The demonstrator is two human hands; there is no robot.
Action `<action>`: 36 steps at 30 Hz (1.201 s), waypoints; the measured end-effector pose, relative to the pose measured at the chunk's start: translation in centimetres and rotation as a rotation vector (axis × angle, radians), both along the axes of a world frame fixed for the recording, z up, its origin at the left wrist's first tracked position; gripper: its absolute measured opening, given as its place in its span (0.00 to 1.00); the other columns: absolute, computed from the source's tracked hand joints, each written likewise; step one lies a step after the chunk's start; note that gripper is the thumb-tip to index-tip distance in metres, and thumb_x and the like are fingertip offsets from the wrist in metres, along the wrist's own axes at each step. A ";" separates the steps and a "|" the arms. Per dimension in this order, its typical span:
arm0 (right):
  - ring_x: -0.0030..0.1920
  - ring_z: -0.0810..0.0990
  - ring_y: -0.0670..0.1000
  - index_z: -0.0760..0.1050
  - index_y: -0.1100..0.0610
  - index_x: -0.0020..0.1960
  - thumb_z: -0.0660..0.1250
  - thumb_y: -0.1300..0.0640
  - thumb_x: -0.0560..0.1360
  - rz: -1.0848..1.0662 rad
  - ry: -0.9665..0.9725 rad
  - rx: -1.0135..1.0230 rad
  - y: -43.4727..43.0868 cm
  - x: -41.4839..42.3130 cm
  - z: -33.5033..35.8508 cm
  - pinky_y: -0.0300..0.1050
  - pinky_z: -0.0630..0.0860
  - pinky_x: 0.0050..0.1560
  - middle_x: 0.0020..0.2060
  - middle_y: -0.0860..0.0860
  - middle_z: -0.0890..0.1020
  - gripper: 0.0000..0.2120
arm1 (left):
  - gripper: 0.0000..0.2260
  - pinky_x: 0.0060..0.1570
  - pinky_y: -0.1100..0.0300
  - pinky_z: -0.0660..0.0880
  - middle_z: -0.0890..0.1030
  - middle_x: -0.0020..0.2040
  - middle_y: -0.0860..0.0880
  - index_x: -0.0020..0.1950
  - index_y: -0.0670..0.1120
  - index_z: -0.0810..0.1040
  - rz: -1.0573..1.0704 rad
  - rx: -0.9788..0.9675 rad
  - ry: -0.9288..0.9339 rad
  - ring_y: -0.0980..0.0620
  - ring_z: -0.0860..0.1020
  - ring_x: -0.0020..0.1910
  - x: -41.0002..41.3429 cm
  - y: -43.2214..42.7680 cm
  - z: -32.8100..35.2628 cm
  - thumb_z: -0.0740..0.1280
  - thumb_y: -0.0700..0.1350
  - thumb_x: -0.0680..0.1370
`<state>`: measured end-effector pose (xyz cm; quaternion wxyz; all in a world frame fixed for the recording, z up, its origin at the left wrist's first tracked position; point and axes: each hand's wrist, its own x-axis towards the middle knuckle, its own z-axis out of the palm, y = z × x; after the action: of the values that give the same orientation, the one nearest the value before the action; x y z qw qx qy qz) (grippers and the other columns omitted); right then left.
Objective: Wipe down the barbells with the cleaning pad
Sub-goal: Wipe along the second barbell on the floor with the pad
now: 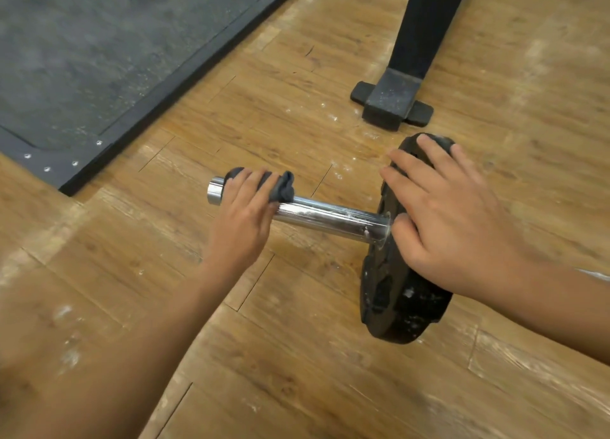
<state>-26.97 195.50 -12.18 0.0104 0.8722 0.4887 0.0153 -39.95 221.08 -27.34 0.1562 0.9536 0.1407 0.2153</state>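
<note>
A chrome barbell sleeve (pixel 330 215) lies across the wooden floor, its free end pointing left. A black weight plate (pixel 401 303) stands upright on the sleeve's right end. My left hand (pixel 242 217) grips a dark grey cleaning pad (pixel 284 187) wrapped round the sleeve near its free end. My right hand (pixel 442 214) rests flat on top of the plate, fingers straight and spread over its rim. White chalky marks show on the sleeve close to the plate. The rest of the bar behind the plate is hidden.
A black metal rack leg with a rubber-padded foot (pixel 392 100) stands just behind the plate. A dark rubber mat (pixel 99 59) with a raised, screwed-down border covers the floor at the upper left. The wooden floor (pixel 297 356) is scuffed with white dust.
</note>
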 end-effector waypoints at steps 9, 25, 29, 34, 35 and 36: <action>0.81 0.53 0.55 0.58 0.56 0.81 0.49 0.50 0.74 -0.071 0.137 -0.010 1.7 3.9 0.9 0.54 0.47 0.80 0.80 0.52 0.61 0.36 | 0.21 0.79 0.44 0.58 0.66 0.79 0.41 0.80 0.42 0.66 0.066 0.013 -0.056 0.38 0.60 0.79 0.5 -1.6 -0.8 0.57 0.43 0.86; 0.81 0.54 0.60 0.58 0.61 0.81 0.49 0.48 0.79 -0.112 -0.004 0.036 1.7 4.3 -0.3 0.57 0.48 0.80 0.79 0.58 0.63 0.33 | 0.19 0.77 0.49 0.58 0.72 0.75 0.41 0.76 0.39 0.70 0.097 -0.012 -0.007 0.39 0.65 0.75 3.8 1.8 0.4 0.57 0.42 0.86; 0.82 0.47 0.59 0.52 0.61 0.82 0.46 0.47 0.80 -0.135 -0.016 -0.019 2.4 5.4 0.2 0.57 0.44 0.80 0.81 0.59 0.56 0.34 | 0.21 0.80 0.53 0.52 0.65 0.80 0.42 0.80 0.39 0.65 0.034 -0.078 -0.043 0.39 0.57 0.81 3.0 1.1 -0.8 0.57 0.40 0.86; 0.79 0.54 0.67 0.61 0.64 0.79 0.49 0.46 0.81 -0.080 -0.178 -0.072 1.8 3.3 -1.2 0.66 0.52 0.78 0.79 0.62 0.62 0.32 | 0.18 0.76 0.40 0.59 0.72 0.73 0.37 0.74 0.35 0.70 0.076 -0.096 0.105 0.30 0.63 0.75 7.5 5.3 0.9 0.60 0.38 0.85; 0.79 0.55 0.66 0.62 0.63 0.79 0.50 0.47 0.80 -0.088 -0.170 -0.067 1.9 3.6 -1.1 0.66 0.53 0.78 0.78 0.62 0.62 0.32 | 0.17 0.76 0.40 0.59 0.73 0.71 0.37 0.73 0.35 0.71 0.082 -0.076 0.113 0.30 0.64 0.74 7.9 5.5 1.2 0.60 0.38 0.84; 0.79 0.56 0.66 0.63 0.62 0.79 0.50 0.47 0.80 -0.101 -0.160 -0.056 2.3 4.0 -0.9 0.66 0.53 0.78 0.78 0.62 0.63 0.31 | 0.17 0.75 0.40 0.59 0.74 0.70 0.37 0.72 0.35 0.72 0.084 -0.056 0.102 0.30 0.65 0.73 8.2 5.6 1.3 0.60 0.37 0.84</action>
<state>-22.93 197.76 -13.10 0.0744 0.8912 0.4418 0.0708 -31.72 226.70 -26.05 0.1664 0.9519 0.1942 0.1689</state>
